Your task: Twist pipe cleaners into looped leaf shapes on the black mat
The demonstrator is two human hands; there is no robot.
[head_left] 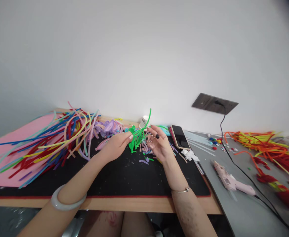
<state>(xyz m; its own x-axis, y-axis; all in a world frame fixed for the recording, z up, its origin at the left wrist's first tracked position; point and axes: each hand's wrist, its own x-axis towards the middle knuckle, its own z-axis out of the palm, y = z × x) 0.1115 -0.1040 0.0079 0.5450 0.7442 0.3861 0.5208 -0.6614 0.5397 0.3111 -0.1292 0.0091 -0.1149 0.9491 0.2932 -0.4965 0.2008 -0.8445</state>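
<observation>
My left hand [117, 144] is closed in a pinch on a bundle of green pipe cleaners [139, 133], held above the black mat. One green stem rises from the bundle and curves upward; others hang down in loops. To its right, my right hand [161, 144] has its fingers loosely bent and apart, the palm partly showing. Its fingertips are close to the ends of the green stems; I cannot tell whether they touch. Below and behind the hands, short cut pipe cleaner pieces [148, 160] are scattered on the black mat [124, 177].
At left, a pile of multicoloured pipe cleaners [67, 138] lies across a pink sheet [31, 135]. Behind stand lilac pieces [107, 127] and a white cup [143, 122]. On the right are a phone [180, 136], crumpled tissue [190, 155], a corded glue gun [233, 182] and orange and yellow pipe cleaners [260, 143].
</observation>
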